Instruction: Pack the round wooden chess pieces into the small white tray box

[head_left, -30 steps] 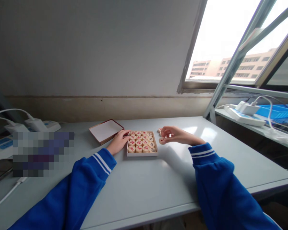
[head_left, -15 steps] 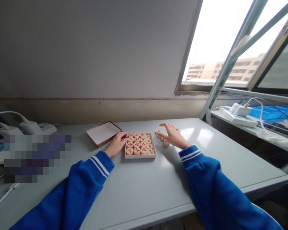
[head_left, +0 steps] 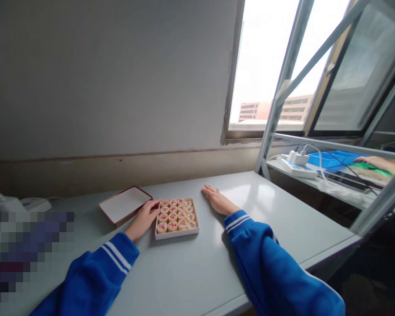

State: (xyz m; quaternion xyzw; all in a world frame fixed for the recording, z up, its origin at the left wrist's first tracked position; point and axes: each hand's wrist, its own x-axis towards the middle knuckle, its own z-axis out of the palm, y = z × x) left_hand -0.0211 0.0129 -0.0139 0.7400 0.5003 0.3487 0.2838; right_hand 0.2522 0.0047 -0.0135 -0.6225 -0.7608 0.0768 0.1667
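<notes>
A shallow white box [head_left: 177, 235] sits on the desk, filled with rows of round wooden Chinese chess pieces [head_left: 173, 216]. Most show red characters; the right column's are dark. My left hand [head_left: 145, 218] holds the box at its far left side, fingers curled against the rim. Right of the box, my right hand [head_left: 219, 201] lies flat, palm down, fingers stretched out. The loose pieces seen there earlier do not show; the hand covers that spot. Left of the box is the box lid [head_left: 127, 204], inner side up, with a dark red edge.
The grey desk [head_left: 184, 272] meets a wall behind. At far left are white chargers [head_left: 6, 204] and a blurred-out patch. On the right, a metal frame [head_left: 283, 101] stands before a window, with a power strip [head_left: 296, 166], a blue tray [head_left: 332, 158] and another person's hand [head_left: 378, 162].
My right hand has come down from a raised, bent pose to lie flat, and the loose pieces no longer show. The view has turned right. My left hand stays at the box.
</notes>
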